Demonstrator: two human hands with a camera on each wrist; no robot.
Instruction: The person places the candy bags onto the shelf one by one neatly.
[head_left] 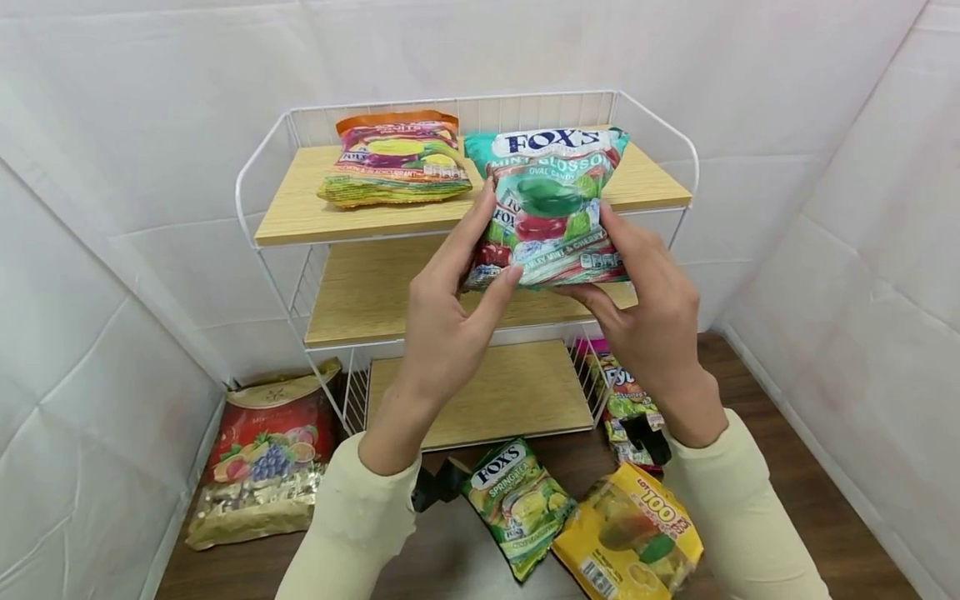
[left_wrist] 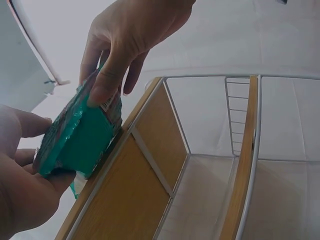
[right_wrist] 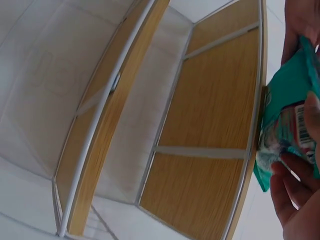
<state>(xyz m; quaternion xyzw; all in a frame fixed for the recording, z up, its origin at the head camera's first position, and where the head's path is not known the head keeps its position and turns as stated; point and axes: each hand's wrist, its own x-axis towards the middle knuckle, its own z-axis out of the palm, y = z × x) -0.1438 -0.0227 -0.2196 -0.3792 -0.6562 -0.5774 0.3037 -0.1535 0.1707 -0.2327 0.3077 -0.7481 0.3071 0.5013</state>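
A teal Fox's Mint Blossom candy bag (head_left: 551,208) is held upright in front of the top shelf's right part. My left hand (head_left: 453,308) grips its left side, thumb at the lower front. On the opposite side my right hand (head_left: 648,300) grips it, with the thumb under the bottom edge. Both wrist views show the teal bag (left_wrist: 82,135) between the two hands, close to the top shelf's front edge; whether it touches the board I cannot tell. An orange and yellow candy bag (head_left: 397,162) stands on the left part of the top shelf (head_left: 300,196).
A white wire rack holds wooden middle (head_left: 360,292) and bottom shelves (head_left: 480,392). On the floor are a red and gold bag (head_left: 266,454) at left, a green Fox's Spring Tea bag (head_left: 520,507), a yellow Lot 100 bag (head_left: 630,533) and a Fruit-labelled bag (head_left: 626,400) at right.
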